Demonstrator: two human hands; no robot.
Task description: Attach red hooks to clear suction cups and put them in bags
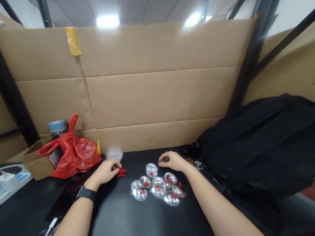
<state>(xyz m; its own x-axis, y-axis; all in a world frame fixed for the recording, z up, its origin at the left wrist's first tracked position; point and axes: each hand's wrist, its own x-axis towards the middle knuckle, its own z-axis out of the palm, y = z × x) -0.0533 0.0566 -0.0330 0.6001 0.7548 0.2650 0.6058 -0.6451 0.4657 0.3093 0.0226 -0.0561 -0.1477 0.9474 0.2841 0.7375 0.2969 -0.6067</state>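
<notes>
My left hand (108,171) rests on the black table with its fingers curled at a little heap of small red pieces (121,172), the fingertips touching them. My right hand (173,161) is closed in a pinch above the table; something small and dark shows at its fingertips, too small to name. Between the hands lie several clear, shiny round cup-like discs, most with a red piece at the centre. One disc (151,170) sits apart at the back, nearest my right hand. Another disc (171,198) lies at the front, and one (140,193) on the left.
A red plastic bag (75,154) and a cardboard box (38,160) stand at the back left, near a white power strip (8,184). Behind the left hand is a clear plastic item (114,153). A black backpack (271,145) fills the right side. Cardboard (154,95) walls the back.
</notes>
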